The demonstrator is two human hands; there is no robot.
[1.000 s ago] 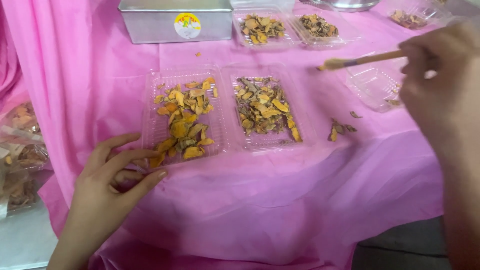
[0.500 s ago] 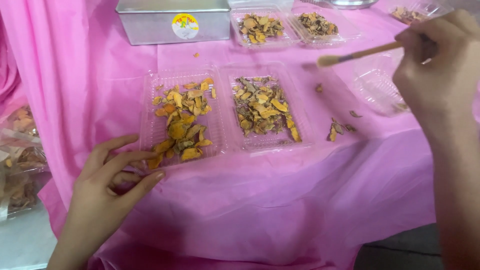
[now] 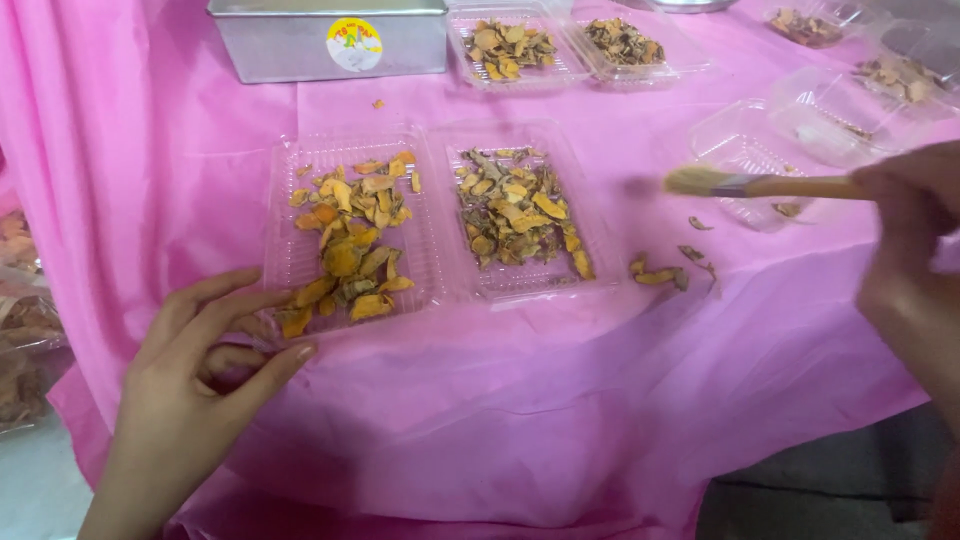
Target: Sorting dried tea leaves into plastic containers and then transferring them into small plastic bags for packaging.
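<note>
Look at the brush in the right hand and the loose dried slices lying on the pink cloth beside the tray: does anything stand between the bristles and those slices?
Nothing visible does. The brush, held by the right hand, hovers above the loose slices; only bare pink cloth lies between them.

wooden brush point(image 3: 760, 185) (level), clear tray point(image 3: 350, 235) of orange slices

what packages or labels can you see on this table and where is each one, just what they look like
Metal box: top left, rectangular, grey.
Round sticker: on the box's front, yellow with red and green.
Open clear clamshell tray: centre, by the left hand, orange and brownish dried slices.
Two clear trays: top centre, dried pieces.
Empty clear tubs: right, above the brush in the right hand.
</note>
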